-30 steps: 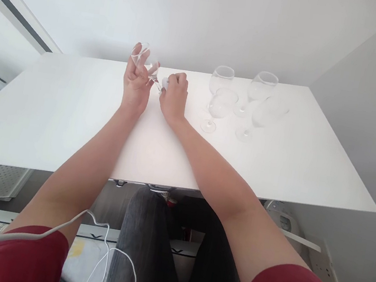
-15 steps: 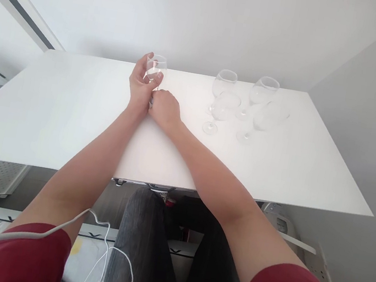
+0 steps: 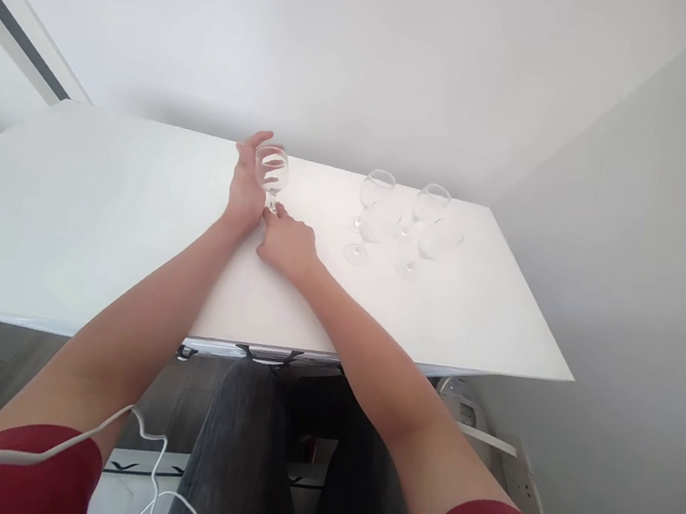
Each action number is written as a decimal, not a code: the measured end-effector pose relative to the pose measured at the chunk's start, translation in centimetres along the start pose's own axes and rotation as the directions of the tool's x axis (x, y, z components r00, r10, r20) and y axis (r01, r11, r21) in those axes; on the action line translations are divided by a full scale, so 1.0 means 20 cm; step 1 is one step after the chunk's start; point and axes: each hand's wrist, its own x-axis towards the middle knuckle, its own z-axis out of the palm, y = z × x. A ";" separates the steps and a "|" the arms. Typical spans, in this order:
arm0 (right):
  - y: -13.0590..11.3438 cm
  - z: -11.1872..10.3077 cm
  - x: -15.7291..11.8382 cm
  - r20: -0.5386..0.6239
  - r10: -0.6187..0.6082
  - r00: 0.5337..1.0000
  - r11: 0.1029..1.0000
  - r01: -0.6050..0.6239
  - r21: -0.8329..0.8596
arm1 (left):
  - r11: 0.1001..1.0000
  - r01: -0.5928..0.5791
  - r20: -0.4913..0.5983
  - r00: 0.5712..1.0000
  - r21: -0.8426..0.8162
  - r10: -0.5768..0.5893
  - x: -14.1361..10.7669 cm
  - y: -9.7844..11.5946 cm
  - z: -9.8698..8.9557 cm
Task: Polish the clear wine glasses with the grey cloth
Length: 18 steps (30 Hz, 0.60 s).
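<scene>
A clear stemmed wine glass [image 3: 271, 170] stands upright near the back edge of the white table. Behind and to the left of its bowl is my left hand [image 3: 247, 193], fingers spread and apart, no longer wrapped round the glass. My right hand [image 3: 288, 241] is low in front, its fingers closed at the stem; the glass's foot is hidden behind it. To the right, several more wine glasses [image 3: 378, 191] stand grouped on the table, hard to see against the white.
The white table [image 3: 437, 325] meets a pale wall at the back. A white cable [image 3: 20, 457] runs across my left arm and lap. Below the table's right side are a white device [image 3: 466, 409] and a socket strip [image 3: 521, 480].
My left hand has loosened from the bowl, its thumb and fingers opening away. My right hand stays by the stem. The camera view has tilted and shifted.
</scene>
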 end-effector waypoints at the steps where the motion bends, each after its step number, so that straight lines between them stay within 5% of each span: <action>1: 0.00 0.00 -0.04 0.014 0.002 1.000 1.000 -0.002 -0.011 | 1.000 0.010 0.000 1.000 -0.010 -0.010 0.01 0.00 -0.01; 9: 0.09 -0.08 -0.59 0.121 0.015 0.993 0.995 -0.003 -0.100 | 0.999 0.009 -0.042 0.999 0.051 -0.007 0.05 -0.05 -0.04; 18: 0.40 -0.16 -1.14 0.133 0.161 0.978 0.978 -0.140 -0.152 | 0.998 0.041 0.063 0.997 0.038 -0.043 0.04 -0.06 -0.05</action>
